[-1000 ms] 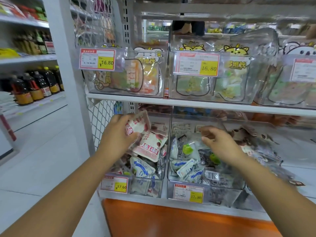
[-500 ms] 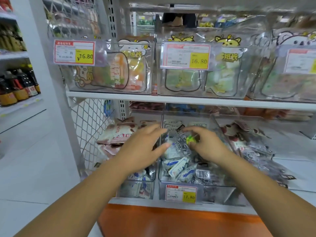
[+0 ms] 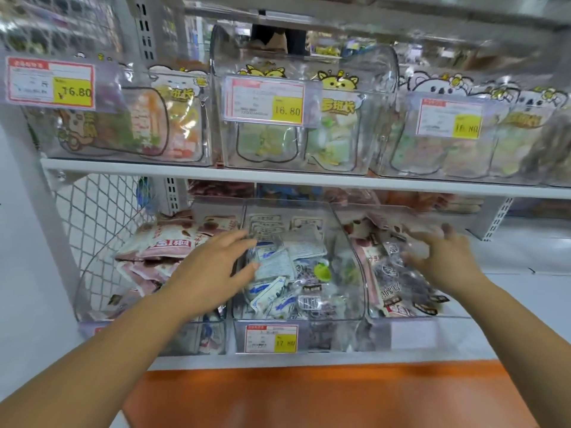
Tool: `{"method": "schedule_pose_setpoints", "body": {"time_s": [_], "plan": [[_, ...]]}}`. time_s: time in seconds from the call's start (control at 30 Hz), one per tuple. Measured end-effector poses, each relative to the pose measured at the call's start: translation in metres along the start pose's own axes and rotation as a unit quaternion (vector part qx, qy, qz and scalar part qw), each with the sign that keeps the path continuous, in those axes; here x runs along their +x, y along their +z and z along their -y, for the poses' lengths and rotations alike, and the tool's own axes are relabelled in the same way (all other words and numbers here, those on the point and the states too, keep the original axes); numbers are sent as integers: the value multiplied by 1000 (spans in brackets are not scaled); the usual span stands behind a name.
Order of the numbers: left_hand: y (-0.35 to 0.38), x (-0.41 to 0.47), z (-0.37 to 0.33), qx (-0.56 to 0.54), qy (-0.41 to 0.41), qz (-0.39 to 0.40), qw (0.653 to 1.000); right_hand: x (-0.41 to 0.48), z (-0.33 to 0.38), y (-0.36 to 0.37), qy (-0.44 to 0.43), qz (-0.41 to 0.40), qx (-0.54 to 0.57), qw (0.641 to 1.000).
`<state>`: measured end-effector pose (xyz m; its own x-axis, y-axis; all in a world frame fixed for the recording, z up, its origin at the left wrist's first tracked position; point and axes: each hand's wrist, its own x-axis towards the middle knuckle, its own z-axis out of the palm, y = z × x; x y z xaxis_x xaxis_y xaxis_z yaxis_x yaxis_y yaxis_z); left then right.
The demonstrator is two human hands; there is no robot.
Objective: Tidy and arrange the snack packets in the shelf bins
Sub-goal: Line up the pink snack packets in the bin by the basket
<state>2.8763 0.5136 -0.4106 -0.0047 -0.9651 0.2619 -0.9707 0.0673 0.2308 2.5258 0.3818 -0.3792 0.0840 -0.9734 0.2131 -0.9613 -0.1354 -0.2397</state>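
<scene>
Left hand (image 3: 213, 270) was flat, fingers straight, nothing held, with its fingertips (image 3: 247, 239) across the wall between the left bin (image 3: 92, 273) and the middle bin (image 3: 287, 202). Right hand (image 3: 445, 257) was blurred; its fingers looked spread and nothing showed in it, and it hovered over the right bin (image 3: 457, 316).

The white-blue packets (image 3: 272, 273) sat in the middle bin between the two hands, ahead of and below them. They were jumbled, with their long sides at mixed angles. The left hand was nearer them and may have been touching the top one, though I cannot tell for sure. The pink packets (image 3: 163, 245) were stacked just left of the left wrist. The dark packets (image 3: 398, 279) lay under and left of the right hand.

The bins ran front to back and were open on top. Clear walls stood between neighbouring bins, so crossing would likely need a lift. The shelf (image 3: 216, 173) overhead left limited headroom at the back and more room at the front lip, by the price tag (image 3: 272, 338). The mesh panel (image 3: 95, 217) closed off the far left.
</scene>
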Motion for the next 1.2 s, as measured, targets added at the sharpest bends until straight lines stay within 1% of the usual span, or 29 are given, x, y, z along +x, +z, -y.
{"method": "schedule_pose_setpoints", "body": {"time_s": [0.03,0.07,0.1,0.13,0.17,0.2,0.23,0.3,0.33,0.4,0.47,0.57,0.63,0.77,0.87,1.0,1.03,1.1,1.2], "plan": [[-3,-2,1,1,5,4,1000,-2,11,-2,-36,-36,-32,998],[-6,-3,2,4,10,7,1000,-5,27,-3,-83,-53,-16,995],[-8,-6,4,6,17,9,1000,-10,46,-6,-148,-44,22,988],[-10,-7,6,8,22,10,1000,-16,66,-5,-210,-5,68,975],[-12,-9,7,9,27,11,1000,-20,85,0,-251,55,96,962],[-12,-11,9,12,30,13,999,-23,101,7,-272,120,96,950],[-13,-13,10,15,33,16,999,-23,113,17,-286,165,70,941],[-12,-17,11,22,34,23,999,-16,129,33,-291,204,-13,935],[-12,-18,12,25,35,25,999,-10,133,40,-277,217,-44,935],[-12,-20,12,28,37,25,999,-1,139,51,-258,251,-72,930],[-11,-21,13,29,37,23,999,6,142,65,-258,278,-100,920],[-9,-20,16,23,40,14,999,12,145,76,-241,288,-104,921],[-9,-18,15,21,57,-1,998,15,144,77,-232,274,-103,928],[-5,-12,2,24,84,-10,996,13,140,77,-244,228,-88,938],[-2,-9,-16,3,96,-18,995,7,138,69,-278,154,-73,945],[0,0,-40,-25,94,-18,995,-8,131,49,-335,54,38,940],[0,3,-46,-31,94,-9,995,-11,128,42,-337,36,70,938],[5,6,-57,-48,94,38,994,-17,119,26,-323,7,141,936],[20,9,-68,-66,108,115,985,-21,97,5,-266,-36,211,940]]}}
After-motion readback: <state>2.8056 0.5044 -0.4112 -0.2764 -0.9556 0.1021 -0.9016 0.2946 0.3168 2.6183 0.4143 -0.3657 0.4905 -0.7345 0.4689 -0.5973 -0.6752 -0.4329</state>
